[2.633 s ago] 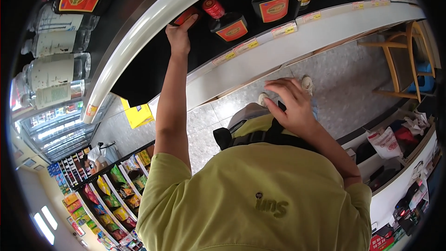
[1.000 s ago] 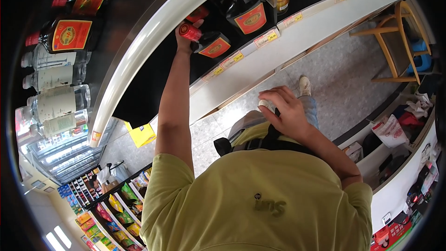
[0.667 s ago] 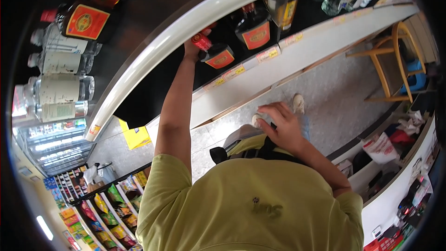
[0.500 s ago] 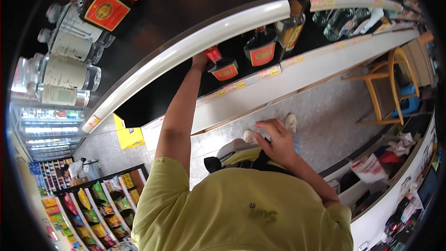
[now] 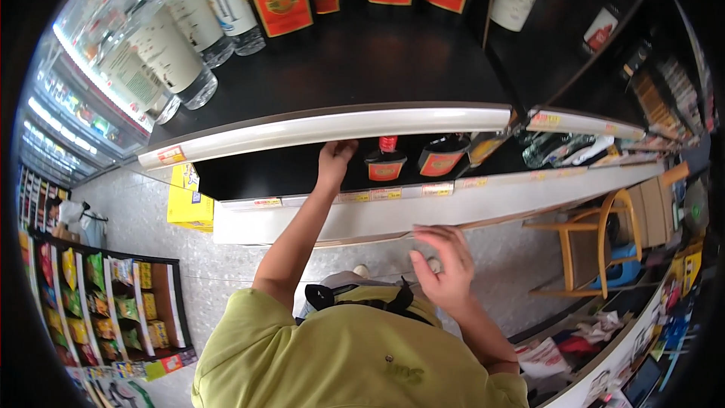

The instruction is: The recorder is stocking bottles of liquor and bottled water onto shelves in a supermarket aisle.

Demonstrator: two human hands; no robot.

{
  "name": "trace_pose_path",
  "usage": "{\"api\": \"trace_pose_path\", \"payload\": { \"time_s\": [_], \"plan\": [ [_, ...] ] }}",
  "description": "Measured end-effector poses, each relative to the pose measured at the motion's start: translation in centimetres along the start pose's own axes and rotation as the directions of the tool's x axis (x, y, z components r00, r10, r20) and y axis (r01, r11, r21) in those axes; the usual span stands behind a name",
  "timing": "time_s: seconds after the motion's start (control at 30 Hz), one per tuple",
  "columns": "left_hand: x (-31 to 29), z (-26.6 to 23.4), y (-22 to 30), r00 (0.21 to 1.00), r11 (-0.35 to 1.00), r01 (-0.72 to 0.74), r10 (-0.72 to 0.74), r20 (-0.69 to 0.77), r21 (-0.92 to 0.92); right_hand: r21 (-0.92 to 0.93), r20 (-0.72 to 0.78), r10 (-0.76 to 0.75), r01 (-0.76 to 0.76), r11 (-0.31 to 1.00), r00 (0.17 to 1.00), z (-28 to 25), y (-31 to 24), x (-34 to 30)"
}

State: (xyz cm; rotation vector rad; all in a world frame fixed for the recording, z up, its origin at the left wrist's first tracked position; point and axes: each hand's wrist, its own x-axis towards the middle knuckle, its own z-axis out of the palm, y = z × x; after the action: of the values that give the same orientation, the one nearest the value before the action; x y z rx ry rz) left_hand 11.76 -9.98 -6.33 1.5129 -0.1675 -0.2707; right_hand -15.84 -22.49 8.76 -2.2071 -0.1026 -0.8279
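Observation:
My left hand reaches into the lower shelf, just left of a dark bottle with a red cap and an orange-red label. A gap separates the hand from that bottle. Its fingers are loosely bent, apart, with nothing seen in them; the tips come close to the upper shelf's white front edge. A second dark bottle with a similar label stands to the right, its top hidden by that edge. My right hand hangs in the air before the shelf, fingers and thumb apart, holding nothing.
Clear bottles and dark red-labelled bottles stand on the upper shelf. A yellow box sits at the shelf's left end, snack racks at lower left. To the right are a wooden chair and a cluttered counter.
My left hand has come away from the red-capped bottle, which stays standing on the lower shelf. The view has turned, showing more of the upper shelf. My right hand remains raised with nothing in it.

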Motion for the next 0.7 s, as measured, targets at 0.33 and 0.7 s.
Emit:
{"api": "trace_pose_path", "payload": {
  "time_s": [0.33, 0.7],
  "plan": [
    [-9.7, -0.5, 1.5, 0.993, 0.987, -0.022, 0.041, 0.114, -0.159, 0.2, -0.168, -0.243, 0.274, 0.941, 0.955, 0.6, -4.6, 22.0],
    [-13.7, -3.7, 2.9, 0.989, 0.974, -0.086, 0.109, 0.1, -0.21, 0.306, -0.002, 0.023, -0.022, 0.952, 1.0, 10.9, -4.3, 40.0]
  ]
}}
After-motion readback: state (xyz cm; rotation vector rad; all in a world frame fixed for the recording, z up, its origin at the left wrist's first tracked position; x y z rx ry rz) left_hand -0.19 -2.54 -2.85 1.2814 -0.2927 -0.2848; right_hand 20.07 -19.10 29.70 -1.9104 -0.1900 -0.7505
